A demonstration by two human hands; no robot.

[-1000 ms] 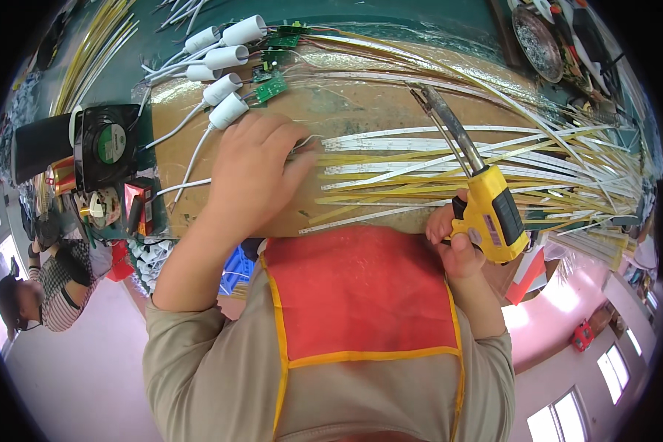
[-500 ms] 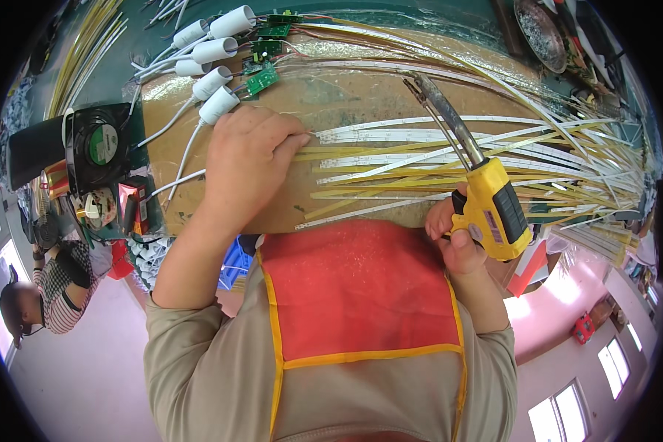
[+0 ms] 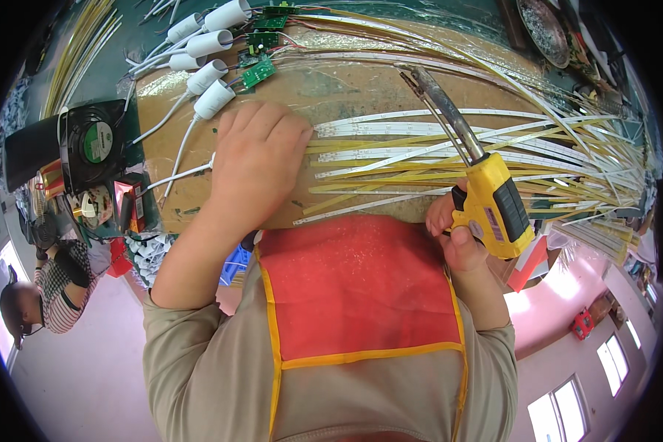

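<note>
My right hand is wrapped round the grip of a yellow and black soldering gun, whose metal barrel points up and away to the left over the LED strips. My left hand rests on the brown board with curled fingers, beside the near ends of white and yellow LED strips. A white cable runs in under this hand; what the fingers hold is hidden. Beyond it lie several white lamp holders wired to small green circuit boards, with more strips running off to the right.
A black fan stands at the left, a red box near it. A metal dish sits at the far right. More strips lie at the far left. Another person is in the room at the left.
My left hand has turned a little, its knuckles now more toward the camera, and the white cable end shows at its left side. My right hand and the soldering gun have hardly moved.
</note>
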